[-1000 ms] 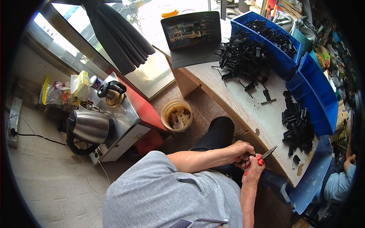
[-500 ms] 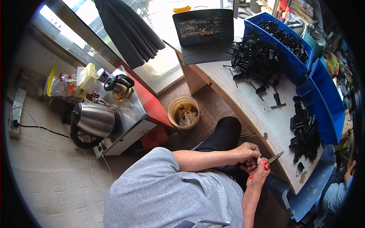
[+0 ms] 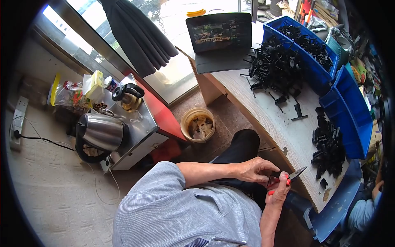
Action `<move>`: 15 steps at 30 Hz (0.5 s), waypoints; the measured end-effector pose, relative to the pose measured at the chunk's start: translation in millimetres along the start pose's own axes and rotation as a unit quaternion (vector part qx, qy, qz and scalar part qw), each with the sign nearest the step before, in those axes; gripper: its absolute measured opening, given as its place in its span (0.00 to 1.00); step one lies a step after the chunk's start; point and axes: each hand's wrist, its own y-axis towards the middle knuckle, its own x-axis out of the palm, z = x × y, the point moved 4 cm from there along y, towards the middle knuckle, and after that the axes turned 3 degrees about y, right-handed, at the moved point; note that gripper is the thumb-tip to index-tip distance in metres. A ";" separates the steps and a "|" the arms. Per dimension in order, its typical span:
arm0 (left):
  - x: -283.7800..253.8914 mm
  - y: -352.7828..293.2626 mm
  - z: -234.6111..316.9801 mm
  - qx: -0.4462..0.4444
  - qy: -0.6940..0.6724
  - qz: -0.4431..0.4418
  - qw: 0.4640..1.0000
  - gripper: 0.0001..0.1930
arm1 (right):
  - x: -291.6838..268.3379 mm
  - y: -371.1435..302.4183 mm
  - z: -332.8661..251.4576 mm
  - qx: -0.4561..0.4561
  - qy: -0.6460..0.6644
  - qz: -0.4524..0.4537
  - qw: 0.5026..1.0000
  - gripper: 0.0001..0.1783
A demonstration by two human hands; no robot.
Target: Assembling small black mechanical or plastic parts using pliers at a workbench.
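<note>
My right hand (image 3: 278,192) is closed around red-handled scissors (image 3: 297,173), their pointed metal blades together and aimed up and to the right beside the desk edge. Just left of it, my left hand (image 3: 256,169) pinches a small black plastic part (image 3: 276,174) against the fingers of my right hand. That part is mostly covered by my fingers. Both hands are over my lap, by the near edge of the desk (image 3: 263,108). On the desk lie a large heap of black plastic parts (image 3: 273,61) and a smaller pile of black pieces (image 3: 328,144).
Blue bins (image 3: 349,109) line the desk's far right side, one holding more black parts. A tablet (image 3: 220,35) stands at the back. Below is a bucket (image 3: 198,124). At left, a kettle (image 3: 103,131) and a glass pot (image 3: 131,98) sit on a cabinet. Another person's arm shows far right.
My left hand has shifted slightly left and its fingers have opened out more, with the black part now showing between the hands. The scissors stay in my right hand.
</note>
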 end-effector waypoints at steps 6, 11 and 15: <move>7.5 -1.1 15.8 0.123 0.208 0.062 0.968 0.25 | -5.7 -1.9 4.0 0.011 -0.008 0.009 1.000 0.10; 18.4 1.2 19.0 0.171 0.261 0.112 0.943 0.20 | -5.8 -6.6 2.8 0.018 -0.002 0.015 1.000 0.10; 17.6 6.2 18.3 0.105 0.264 0.139 0.949 0.16 | 0.9 -6.0 0.8 0.002 0.012 0.032 0.999 0.09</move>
